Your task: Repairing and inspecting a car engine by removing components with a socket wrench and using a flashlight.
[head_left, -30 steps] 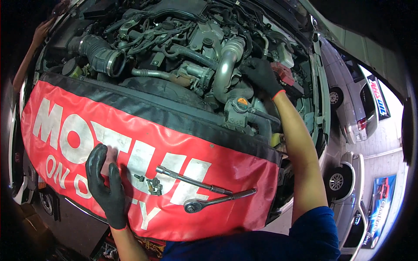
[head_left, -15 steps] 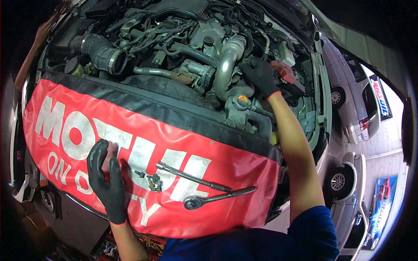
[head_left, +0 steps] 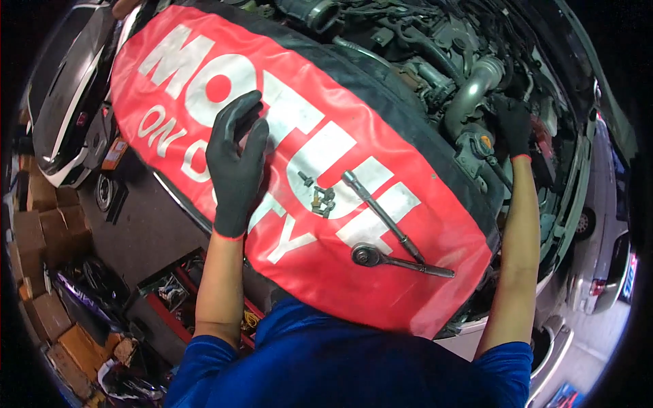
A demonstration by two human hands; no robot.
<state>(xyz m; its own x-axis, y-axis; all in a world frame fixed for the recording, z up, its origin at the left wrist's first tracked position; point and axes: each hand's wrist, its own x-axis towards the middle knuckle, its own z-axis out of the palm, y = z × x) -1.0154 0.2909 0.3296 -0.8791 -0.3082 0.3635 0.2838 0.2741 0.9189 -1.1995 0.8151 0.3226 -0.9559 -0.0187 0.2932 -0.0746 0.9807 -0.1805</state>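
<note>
My left hand (head_left: pixel 237 166), in a dark glove with a red cuff, hovers over the red fender cover (head_left: pixel 408 299), its fingers spread and holding nothing. My right hand (head_left: pixel 513 126), gloved the same way, reaches down into the engine bay beside a silver curved pipe (head_left: pixel 468 102). Its fingertips are lost in shadow among the dark parts there. On the cover lie a small cluster of bolts (head_left: pixel 320 199), a socket extension bar (head_left: pixel 382 212) and a ratchet wrench (head_left: pixel 401 262). The bar's end rests by the ratchet's handle.
A radiator cap (head_left: pixel 486 142) with an orange label sits near my right wrist. Left of me are a red tool tray (head_left: pixel 178 299), cardboard boxes (head_left: pixel 51 234) and a car's front end (head_left: pixel 71 88). Part of another person's hand (head_left: pixel 124 7) shows at the upper left. A silver vehicle (head_left: pixel 598 224) stands right.
My view has swung down and to the left, so the engine bay now lies at the upper right. My left hand stays spread above the cover; my right hand remains in the engine bay.
</note>
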